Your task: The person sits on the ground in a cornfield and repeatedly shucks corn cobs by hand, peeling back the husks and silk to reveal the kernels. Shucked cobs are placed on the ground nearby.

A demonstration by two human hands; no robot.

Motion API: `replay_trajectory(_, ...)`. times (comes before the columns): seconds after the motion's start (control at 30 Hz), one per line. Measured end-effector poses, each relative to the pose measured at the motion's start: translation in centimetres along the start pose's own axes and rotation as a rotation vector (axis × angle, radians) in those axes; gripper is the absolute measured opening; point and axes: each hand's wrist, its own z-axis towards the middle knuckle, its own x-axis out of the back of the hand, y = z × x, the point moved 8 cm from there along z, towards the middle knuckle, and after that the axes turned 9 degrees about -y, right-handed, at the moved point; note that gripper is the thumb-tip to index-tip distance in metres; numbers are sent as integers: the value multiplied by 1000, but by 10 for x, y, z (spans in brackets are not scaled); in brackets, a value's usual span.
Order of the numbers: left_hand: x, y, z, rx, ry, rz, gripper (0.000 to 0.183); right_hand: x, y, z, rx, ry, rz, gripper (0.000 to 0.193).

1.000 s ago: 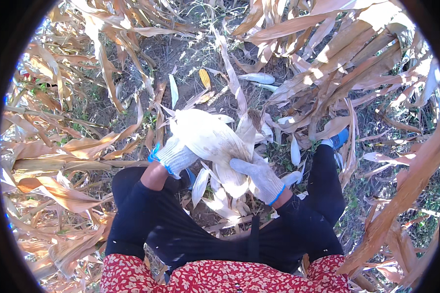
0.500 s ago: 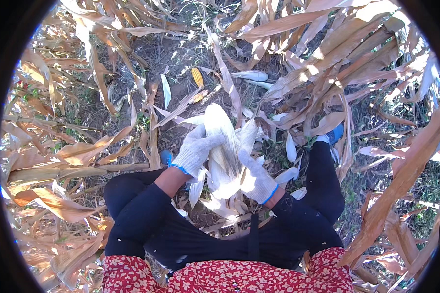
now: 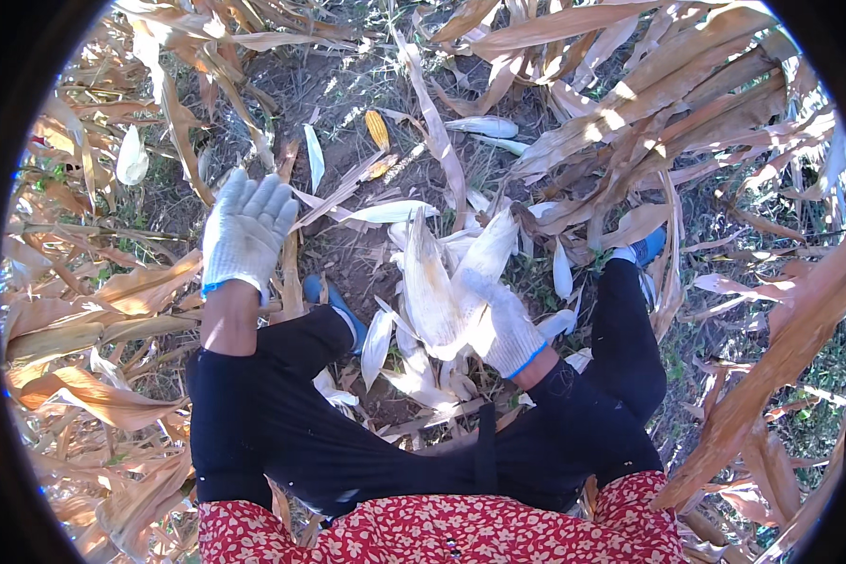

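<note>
My left hand (image 3: 247, 230), in a white knit glove with a blue cuff, is stretched out to the left above the ground. Its fingers are extended and nothing is in them. My right hand (image 3: 509, 331), gloved the same way, is closed around the base of a pale, dry corn husk (image 3: 430, 291). The husk's leaves stand spread apart and point away from me. Whether an ear sits inside it cannot be made out. Off to the far left, a pale husk piece (image 3: 133, 157) shows apart from my left hand.
A bare yellow corn cob (image 3: 377, 130) lies on the soil ahead, with a smaller yellow piece (image 3: 379, 167) beside it. Loose husk leaves (image 3: 378, 344) are scattered between my legs. Dry corn stalks (image 3: 630, 122) crowd both sides. My blue shoes (image 3: 336, 305) flank the husks.
My left hand has let go of the husk and swung left, opening. A pale husk piece now shows at far left. The husk leaves at my right hand stand wider apart.
</note>
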Motion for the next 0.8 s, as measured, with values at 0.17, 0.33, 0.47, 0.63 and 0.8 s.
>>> replay_trajectory(0.17, -94, -109, -52, -35, -670, 1155, 47, -26, -4, -7, 12, -13, -277, 46)
replay_trajectory(0.33, -90, -125, -50, -120, -654, 1404, 53, -15, 6, -11, 23, 3, -629, 57)
replay_trajectory(0.47, -96, -120, -55, -98, -671, 1548, 35, -39, 15, -19, -7, -69, -514, 61)
replay_trajectory(0.63, -97, -130, -58, -211, -621, 1647, 28, -12, 20, -20, 68, 23, -719, 65)
replay_trajectory(0.8, -73, -142, -31, -195, -486, 1189, 27, -15, 3, -8, 310, 234, -1161, 58)
